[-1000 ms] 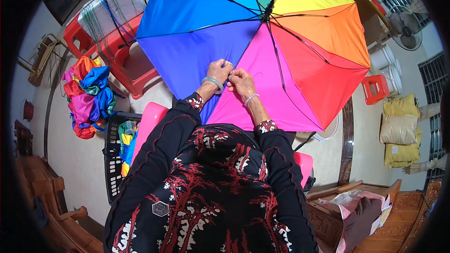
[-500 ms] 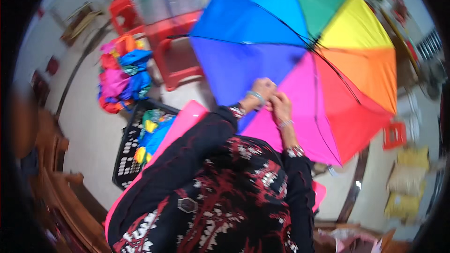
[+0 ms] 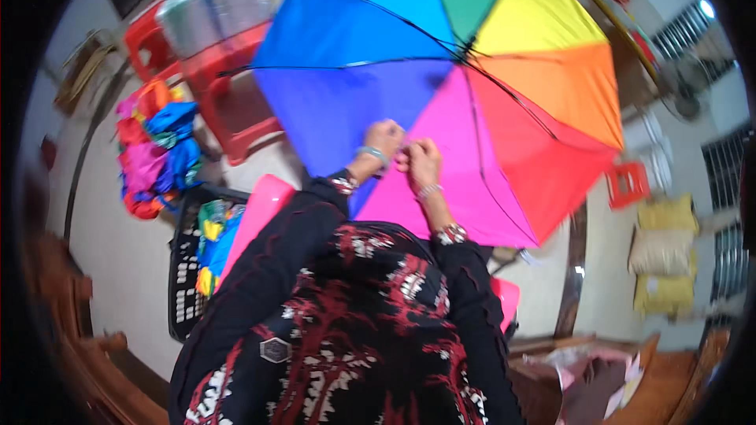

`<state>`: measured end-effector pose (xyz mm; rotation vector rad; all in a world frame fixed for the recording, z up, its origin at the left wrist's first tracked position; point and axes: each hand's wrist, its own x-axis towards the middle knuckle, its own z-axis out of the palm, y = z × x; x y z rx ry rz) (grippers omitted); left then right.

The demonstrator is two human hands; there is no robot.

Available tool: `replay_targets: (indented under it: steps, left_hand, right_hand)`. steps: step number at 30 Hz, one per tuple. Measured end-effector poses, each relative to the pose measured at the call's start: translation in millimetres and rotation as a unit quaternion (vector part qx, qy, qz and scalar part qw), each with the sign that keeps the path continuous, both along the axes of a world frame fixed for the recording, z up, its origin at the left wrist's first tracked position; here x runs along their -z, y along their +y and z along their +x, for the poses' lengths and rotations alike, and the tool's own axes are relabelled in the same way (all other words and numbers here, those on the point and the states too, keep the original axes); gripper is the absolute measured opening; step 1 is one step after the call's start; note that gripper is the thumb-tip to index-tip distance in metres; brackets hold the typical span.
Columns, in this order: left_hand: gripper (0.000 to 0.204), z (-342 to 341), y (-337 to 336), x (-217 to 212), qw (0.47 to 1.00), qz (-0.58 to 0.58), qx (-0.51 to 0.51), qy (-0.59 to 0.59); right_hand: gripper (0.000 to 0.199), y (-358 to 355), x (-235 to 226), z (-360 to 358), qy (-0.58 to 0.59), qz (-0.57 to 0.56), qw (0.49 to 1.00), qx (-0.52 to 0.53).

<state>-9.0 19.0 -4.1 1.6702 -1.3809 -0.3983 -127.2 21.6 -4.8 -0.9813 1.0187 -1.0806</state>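
An opened rainbow umbrella (image 3: 449, 134) spreads out in front of me, its dark ribs (image 3: 520, 102) and hub showing on the side facing me. Over the seam between its purple and pink panels, my left hand (image 3: 384, 142) is closed with the fingertips pinched. Close on its right, my right hand (image 3: 424, 164) has its fingers curled together in a pinch as well. Whatever lies between the fingertips is too small and blurred to name. One rib tip sticks out past the blue and purple edge at the left.
At left, bunched colourful cloth (image 3: 157, 145) lies beside a black crate (image 3: 185, 267) holding more cloth. Red stools (image 3: 244, 118) carry a clear-wrapped bundle (image 3: 216, 8). A pink surface (image 3: 264, 201) shows by my left arm. Yellow and beige sacks (image 3: 661, 252) and a red stool stand right.
The whole view has shifted, so the umbrella and stools appear farther left. My hands stay at the same seam, with a slightly wider gap between them.
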Motion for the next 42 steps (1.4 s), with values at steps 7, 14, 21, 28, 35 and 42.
replay_targets:
  steps: [7, 14, 21, 28, 35, 42]
  left_hand:
    - [0.022, -1.0, -0.1, -4.6, 0.998, 0.040, 0.054, -0.007]
    - [0.020, -5.4, 5.7, -18.9, 0.989, 0.109, 0.078, 0.068]
    - [0.020, -3.5, 5.2, -17.1, 0.987, 0.127, 0.074, 0.064]
    - [0.021, -1.4, 3.1, -12.4, 0.986, 0.128, 0.096, 0.046]
    - [0.020, -4.4, 5.8, -17.8, 0.978, 0.159, 0.121, 0.063]
    - [0.012, -10.6, 13.5, -16.7, 0.971, 0.088, 0.120, -0.185]
  right_hand:
    - [0.004, -3.9, -40.2, -25.1, -0.103, -0.010, 0.992, 0.067]
    - [0.005, -16.3, -71.0, -58.5, -0.233, -0.068, 0.965, 0.096]
    - [0.008, -31.8, -95.3, -117.0, -0.387, -0.157, 0.898, 0.140]
    - [0.007, -25.6, -108.6, -156.8, -0.406, -0.215, 0.849, 0.262]
    - [0.007, -18.7, -125.5, -170.0, -0.408, -0.289, 0.811, 0.303]
    - [0.007, -21.0, -117.0, -175.7, -0.354, -0.292, 0.805, 0.375]
